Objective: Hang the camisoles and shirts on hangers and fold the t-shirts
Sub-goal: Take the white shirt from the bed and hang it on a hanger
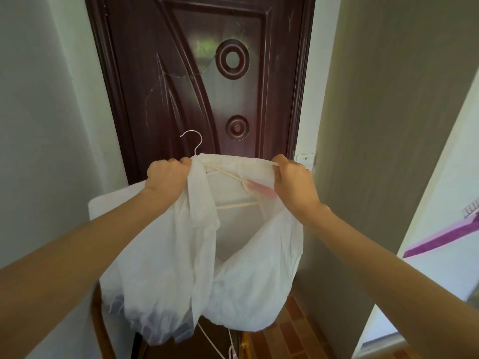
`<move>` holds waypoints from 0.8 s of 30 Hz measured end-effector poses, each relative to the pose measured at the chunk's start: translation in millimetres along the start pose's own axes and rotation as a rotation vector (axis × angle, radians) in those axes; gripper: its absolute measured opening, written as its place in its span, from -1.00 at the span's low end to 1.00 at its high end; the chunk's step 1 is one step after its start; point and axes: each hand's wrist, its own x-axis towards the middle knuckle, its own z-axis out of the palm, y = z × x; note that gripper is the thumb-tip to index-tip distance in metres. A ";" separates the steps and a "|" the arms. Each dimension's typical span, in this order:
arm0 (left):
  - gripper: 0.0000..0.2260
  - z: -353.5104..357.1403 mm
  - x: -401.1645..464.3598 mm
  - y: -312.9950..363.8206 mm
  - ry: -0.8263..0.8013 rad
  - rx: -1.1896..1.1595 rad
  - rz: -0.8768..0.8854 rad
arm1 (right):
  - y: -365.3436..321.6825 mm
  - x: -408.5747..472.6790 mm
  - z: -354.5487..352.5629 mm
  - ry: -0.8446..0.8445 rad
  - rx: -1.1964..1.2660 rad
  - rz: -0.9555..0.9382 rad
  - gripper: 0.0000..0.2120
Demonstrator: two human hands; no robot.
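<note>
A thin white shirt (181,255) hangs open in front of me, held up in the air before a dark door. My left hand (167,176) grips its collar edge at the left, close to the neck of a hanger. My right hand (294,181) grips the shirt's other shoulder. The cream hanger (228,174) sits inside the shirt, its white wire hook (193,141) sticking up above my left hand and a pink end showing by my right hand. The shirt's front panels fall apart, so the hanger's bar is visible between them.
The dark brown carved door (202,73) stands straight ahead. A white board (111,203) leans behind the shirt. More hangers (220,345) lie low by a wooden piece of furniture. A grey-green wall (375,125) closes in the right; a purple-edged surface (440,237) shows beyond.
</note>
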 end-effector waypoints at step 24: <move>-0.64 -13.7 -10.7 6.8 0.611 -0.624 0.037 | -19.3 -14.6 5.7 0.478 0.025 -0.374 -0.70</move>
